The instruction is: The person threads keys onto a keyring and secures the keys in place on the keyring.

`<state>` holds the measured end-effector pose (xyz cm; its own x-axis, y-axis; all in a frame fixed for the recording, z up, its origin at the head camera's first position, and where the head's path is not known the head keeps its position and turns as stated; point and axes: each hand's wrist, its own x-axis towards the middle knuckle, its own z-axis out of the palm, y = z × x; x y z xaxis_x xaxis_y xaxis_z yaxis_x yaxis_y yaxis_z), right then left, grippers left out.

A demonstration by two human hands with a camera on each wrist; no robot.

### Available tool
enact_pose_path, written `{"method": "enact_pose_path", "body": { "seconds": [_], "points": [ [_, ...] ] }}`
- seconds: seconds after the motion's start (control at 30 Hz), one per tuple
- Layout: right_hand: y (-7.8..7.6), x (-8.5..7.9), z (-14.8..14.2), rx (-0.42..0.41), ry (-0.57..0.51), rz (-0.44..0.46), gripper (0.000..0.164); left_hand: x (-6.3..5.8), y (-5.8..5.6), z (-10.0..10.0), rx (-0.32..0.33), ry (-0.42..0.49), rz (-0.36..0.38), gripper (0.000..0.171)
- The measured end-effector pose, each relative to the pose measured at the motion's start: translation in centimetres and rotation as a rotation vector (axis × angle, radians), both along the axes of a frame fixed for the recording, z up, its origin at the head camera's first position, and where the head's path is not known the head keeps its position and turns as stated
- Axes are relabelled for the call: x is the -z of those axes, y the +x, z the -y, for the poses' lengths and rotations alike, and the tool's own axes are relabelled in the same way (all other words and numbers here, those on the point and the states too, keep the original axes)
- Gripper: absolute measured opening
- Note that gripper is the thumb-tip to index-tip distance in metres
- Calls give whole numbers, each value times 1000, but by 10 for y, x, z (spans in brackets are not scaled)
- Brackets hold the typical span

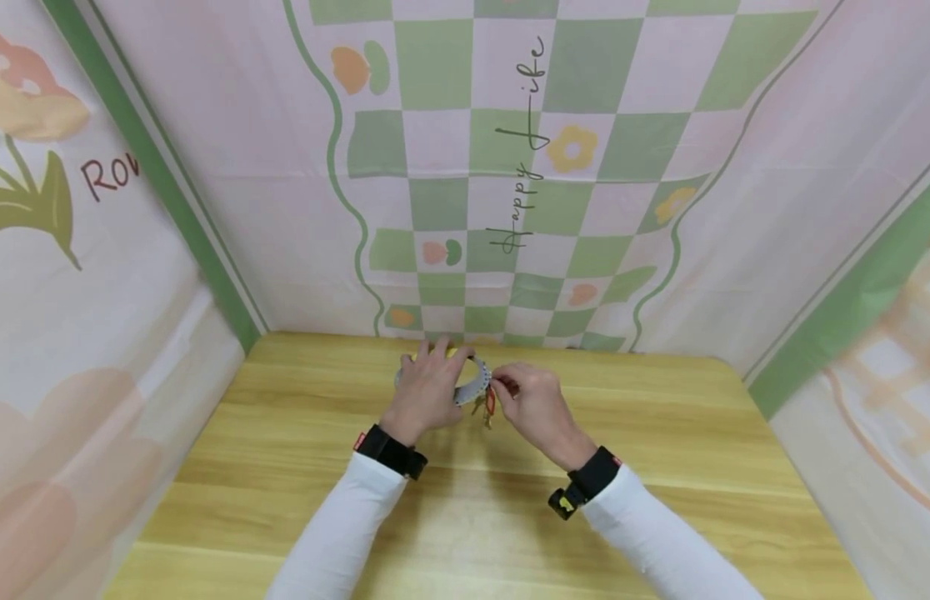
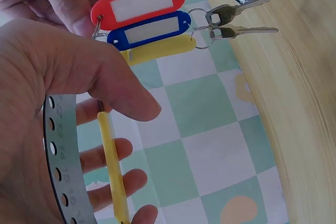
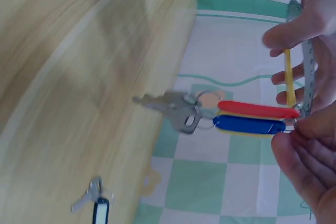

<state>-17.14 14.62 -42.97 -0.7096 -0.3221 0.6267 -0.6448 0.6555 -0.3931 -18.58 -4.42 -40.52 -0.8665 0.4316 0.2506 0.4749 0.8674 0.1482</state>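
My left hand (image 1: 426,387) grips a grey metal hoop (image 2: 65,161) with numbered holes along its band, the thumb over it. A thin yellow strip (image 2: 111,166) is seen edge-on beside the hoop. At the hoop's right side my right hand (image 1: 538,408) pinches the wire-ring end of several key tags. These are a red tag (image 2: 139,3), a blue tag (image 2: 152,31) and a yellow tag (image 2: 163,50). Keys (image 3: 176,111) hang from their other ends, above the table. The right fingertips partly cover the wire rings.
A dark key tag (image 3: 101,212) with a white label and a key (image 3: 86,196) appears to lie on the wooden table (image 1: 450,533). A printed green-and-white checked cloth (image 1: 510,208) rises behind the table's back edge, and cloth walls stand at both sides.
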Motion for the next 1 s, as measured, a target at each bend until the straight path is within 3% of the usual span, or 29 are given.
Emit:
{"method": "enact_pose_path", "body": {
  "seconds": [0.1, 0.2, 0.5, 0.67, 1.0],
  "points": [
    [2, -1, 3, 54, -97, 111, 7, 1, 0, -1, -20, -3, -12, 79],
    [3, -2, 6, 97, -185, 168, 5, 1, 0, -3, -45, -2, -33, 84],
    [2, -2, 11, 129, -337, 153, 4, 3, 2, -7, -96, 25, -156, 87],
    [1, -3, 7, 82, -283, 115, 7, 2, 3, -8, -87, 22, -139, 85],
    [-4, -6, -3, -42, 45, -98, 11, -3, 2, -5, -21, 1, -33, 88]
  ]
}}
